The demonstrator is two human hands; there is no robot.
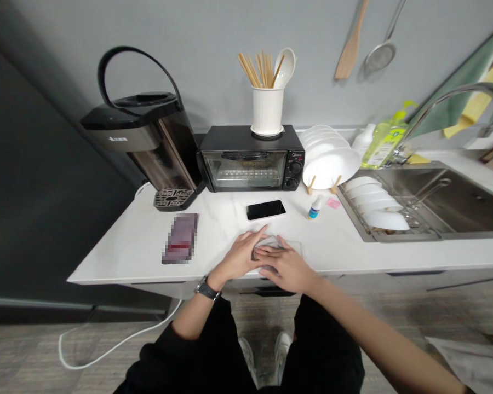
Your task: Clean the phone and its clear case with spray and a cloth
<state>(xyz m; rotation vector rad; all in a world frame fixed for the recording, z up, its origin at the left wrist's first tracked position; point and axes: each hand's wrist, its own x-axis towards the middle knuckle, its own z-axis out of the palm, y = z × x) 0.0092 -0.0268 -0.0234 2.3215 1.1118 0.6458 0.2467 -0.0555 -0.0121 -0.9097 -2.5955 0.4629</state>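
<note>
At the counter's front edge my left hand (243, 253) holds a clear, thin, rectangular piece that looks like a phone case (294, 247). My right hand (290, 267) is on the same clear case, its fingers overlapping those of my left hand. Much of the case is hidden under the fingers. Just beyond my hands a phone (266, 210) lies flat with a dark screen. To the right of it stands a small white-capped bottle (314, 209) with a blue and yellow label, near a pink slip (333, 203).
A toaster oven (250, 161) carries a white chopstick holder (268, 109). A water dispenser (156, 148) stands left, behind a blurred purple packet (181, 238). On the right are racked plates (331, 164) and a sink (468, 210) with bowls.
</note>
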